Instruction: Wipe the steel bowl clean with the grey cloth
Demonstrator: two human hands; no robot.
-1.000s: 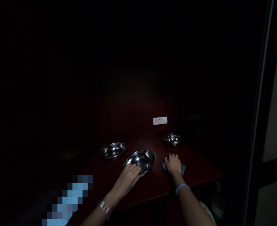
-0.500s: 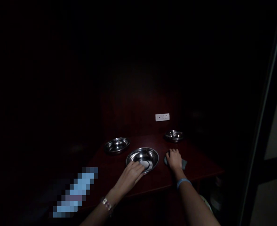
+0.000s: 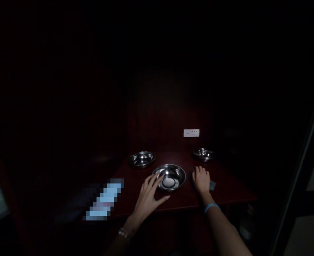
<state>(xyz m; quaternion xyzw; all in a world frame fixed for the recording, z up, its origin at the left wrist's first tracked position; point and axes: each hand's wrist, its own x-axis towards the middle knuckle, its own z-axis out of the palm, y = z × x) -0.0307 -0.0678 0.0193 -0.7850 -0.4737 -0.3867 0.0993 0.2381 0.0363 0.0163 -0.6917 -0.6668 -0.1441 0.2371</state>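
A shiny steel bowl (image 3: pixel 176 183) sits near the front of the dark red table (image 3: pixel 223 188). My left hand (image 3: pixel 148 197) is at the bowl's near left side, its fingers spread and the thumb apart; the fingertips overlap the rim, and I cannot tell whether they touch it. To the right of the bowl, my right hand (image 3: pixel 201 180) presses down on a grey-green cloth (image 3: pixel 212 185), most of which is hidden under the palm. A second steel bowl (image 3: pixel 142 160) stands at the back left, and a third, smaller-looking bowl (image 3: pixel 203 154) at the back right.
A white power socket (image 3: pixel 191 133) is set in the dark back wall. At the left lies a blurred-out, pale blue shape (image 3: pixel 105 201). A dim container (image 3: pixel 246 227) stands below the table's right side. A door frame edge (image 3: pixel 292 177) runs along the right.
My left hand has let go of the front bowl's rim and its fingers have spread. My right hand stays on the cloth, now covering more of it. The view has shifted a little left.
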